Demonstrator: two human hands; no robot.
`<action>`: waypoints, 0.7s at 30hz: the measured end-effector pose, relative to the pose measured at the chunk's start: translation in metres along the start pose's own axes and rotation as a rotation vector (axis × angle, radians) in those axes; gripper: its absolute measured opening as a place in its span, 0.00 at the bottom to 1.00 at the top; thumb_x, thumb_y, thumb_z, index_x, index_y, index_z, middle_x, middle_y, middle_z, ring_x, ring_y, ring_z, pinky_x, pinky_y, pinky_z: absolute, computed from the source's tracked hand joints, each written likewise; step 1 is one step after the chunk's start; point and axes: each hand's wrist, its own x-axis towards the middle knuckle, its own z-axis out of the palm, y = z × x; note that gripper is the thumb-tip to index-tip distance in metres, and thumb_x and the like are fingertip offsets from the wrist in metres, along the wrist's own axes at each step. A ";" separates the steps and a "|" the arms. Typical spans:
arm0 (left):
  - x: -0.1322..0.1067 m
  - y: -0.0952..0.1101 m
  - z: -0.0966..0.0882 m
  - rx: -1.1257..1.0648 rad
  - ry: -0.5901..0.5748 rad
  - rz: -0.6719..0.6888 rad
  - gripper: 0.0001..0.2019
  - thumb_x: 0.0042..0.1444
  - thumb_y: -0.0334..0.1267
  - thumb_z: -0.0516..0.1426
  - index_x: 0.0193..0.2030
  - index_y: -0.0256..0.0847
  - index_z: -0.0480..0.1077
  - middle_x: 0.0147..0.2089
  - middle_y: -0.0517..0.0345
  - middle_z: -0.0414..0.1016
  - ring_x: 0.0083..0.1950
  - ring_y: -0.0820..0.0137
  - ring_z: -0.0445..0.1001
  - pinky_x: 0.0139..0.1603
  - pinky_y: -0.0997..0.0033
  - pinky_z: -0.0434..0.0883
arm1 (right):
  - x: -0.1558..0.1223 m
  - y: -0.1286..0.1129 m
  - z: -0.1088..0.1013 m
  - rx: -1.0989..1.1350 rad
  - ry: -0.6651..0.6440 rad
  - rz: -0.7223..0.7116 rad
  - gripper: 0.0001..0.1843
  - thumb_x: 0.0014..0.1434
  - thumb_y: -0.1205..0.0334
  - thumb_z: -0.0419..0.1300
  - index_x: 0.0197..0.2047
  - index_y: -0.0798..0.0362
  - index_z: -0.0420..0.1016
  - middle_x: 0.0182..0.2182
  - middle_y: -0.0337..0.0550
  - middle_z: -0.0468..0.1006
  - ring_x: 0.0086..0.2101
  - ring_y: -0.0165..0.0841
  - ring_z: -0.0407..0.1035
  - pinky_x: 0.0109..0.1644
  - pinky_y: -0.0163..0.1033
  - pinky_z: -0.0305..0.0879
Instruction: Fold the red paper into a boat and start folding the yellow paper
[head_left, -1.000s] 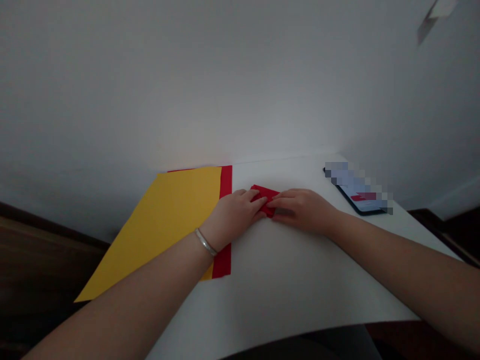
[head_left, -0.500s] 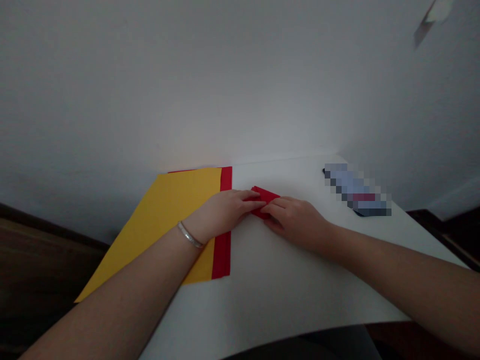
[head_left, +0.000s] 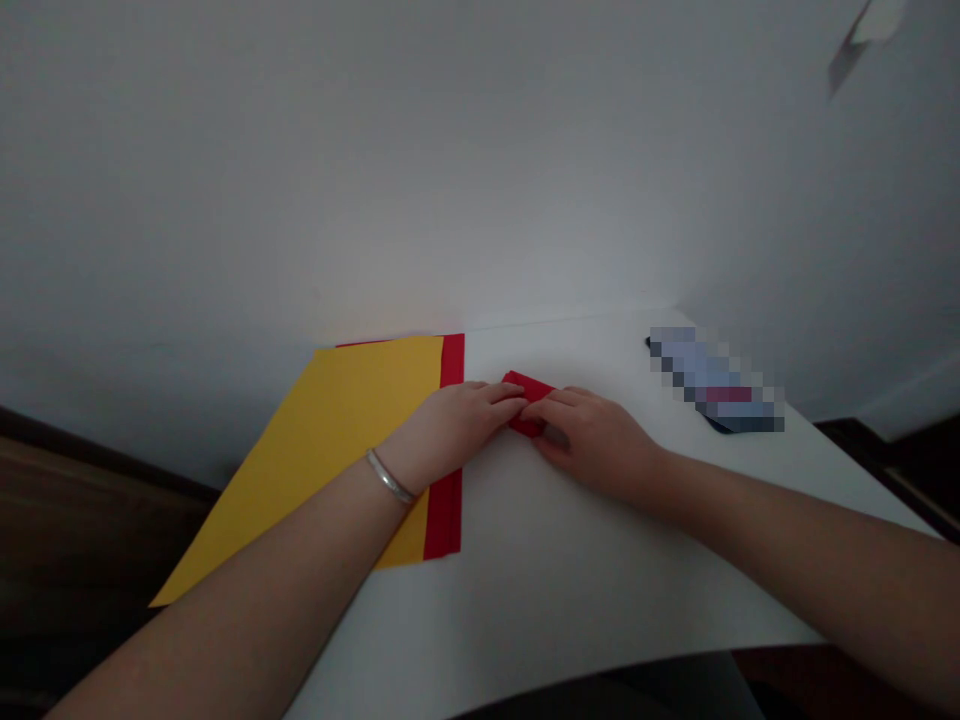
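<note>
A small piece of folded red paper (head_left: 531,384) lies on the white table between my hands. My left hand (head_left: 476,418), with a silver bangle on its wrist, holds the paper's left side under its fingertips. From the right, my right hand (head_left: 589,425) grips the paper between thumb and fingers. Its fingertips meet those of the left hand over the paper, so much of the fold is hidden. Beneath my left forearm are a yellow paper sheet (head_left: 360,400) and red paper (head_left: 445,510), which sticks out along the yellow sheet's right edge.
The white table (head_left: 555,590) stands against a pale wall (head_left: 480,180). A dark-edged flat object (head_left: 724,385), blurred out by pixels, lies at the back right. Dark brown wood (head_left: 90,560) is at the left, beside the table.
My right fingertips have shifted slightly left along the red paper, closer to the left fingers. The left wrist has moved a little to the right. The sheets stay where they were.
</note>
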 end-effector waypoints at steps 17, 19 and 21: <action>0.001 0.004 -0.002 -0.012 -0.001 -0.012 0.14 0.65 0.36 0.52 0.56 0.44 0.69 0.60 0.57 0.70 0.55 0.66 0.73 0.55 0.65 0.71 | 0.003 -0.003 -0.001 -0.040 -0.036 0.120 0.10 0.55 0.66 0.58 0.42 0.54 0.73 0.41 0.47 0.77 0.43 0.39 0.68 0.49 0.44 0.65; 0.001 0.003 -0.001 -0.030 -0.001 -0.023 0.14 0.64 0.35 0.53 0.55 0.45 0.70 0.61 0.58 0.71 0.55 0.67 0.74 0.55 0.66 0.71 | 0.003 -0.002 -0.001 -0.037 -0.036 0.126 0.09 0.55 0.66 0.58 0.41 0.54 0.74 0.40 0.47 0.78 0.42 0.39 0.68 0.49 0.44 0.65; 0.000 0.001 0.000 -0.040 0.003 -0.028 0.14 0.64 0.35 0.52 0.55 0.46 0.70 0.61 0.58 0.70 0.55 0.67 0.74 0.55 0.66 0.71 | 0.003 -0.002 -0.001 -0.037 -0.046 0.119 0.07 0.56 0.66 0.58 0.39 0.55 0.74 0.39 0.47 0.78 0.41 0.39 0.69 0.48 0.43 0.66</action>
